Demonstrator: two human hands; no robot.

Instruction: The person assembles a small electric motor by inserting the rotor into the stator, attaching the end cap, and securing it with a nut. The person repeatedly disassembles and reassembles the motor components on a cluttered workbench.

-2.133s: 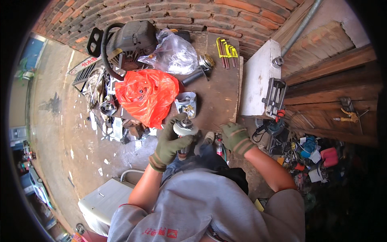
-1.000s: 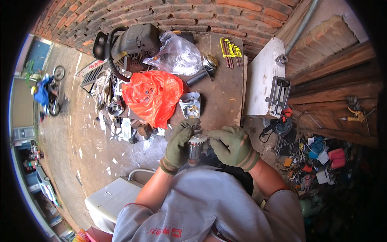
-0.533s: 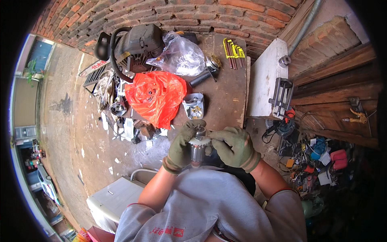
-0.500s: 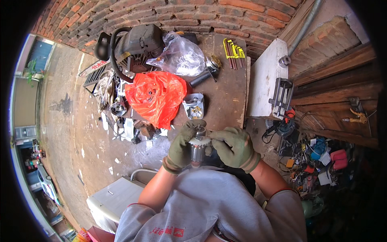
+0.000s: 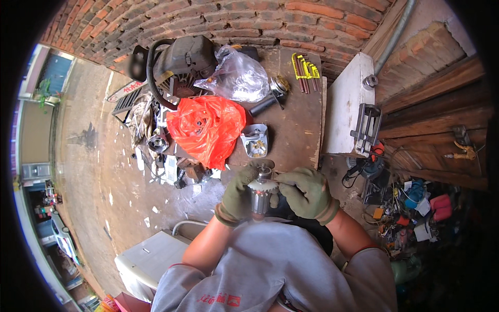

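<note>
Head view, looking straight down, and both gloved hands meet in front of the chest, just off the near edge of the counter (image 5: pixel 291 140). The left hand (image 5: pixel 236 196) is wrapped around the side of a cylindrical metal motor part (image 5: pixel 261 191), fingers curled tight on it and holding it upright. The right hand (image 5: pixel 307 192) comes in from the other side, fingertips pinched narrow at the part's top rim, touching it; whether it grips anything small there, I cannot tell.

Just beyond the hands, on the counter, sits a small clear plastic tray (image 5: pixel 254 140) with bits of hardware inside. Beside that, to the left, a crumpled orange plastic bag (image 5: pixel 205 127) spreads over the counter's edge. Farther back, a clear plastic bag (image 5: pixel 236 78) lies bunched up, with a dark engine housing (image 5: pixel 182 62) to its left against the brick wall (image 5: pixel 234 21). A set of yellow hex keys (image 5: pixel 305 70) rests at the far right corner of the counter. Off to the right stands a white box (image 5: pixel 345 109), and loose metal parts litter the ground (image 5: pixel 93 171) on the left.
</note>
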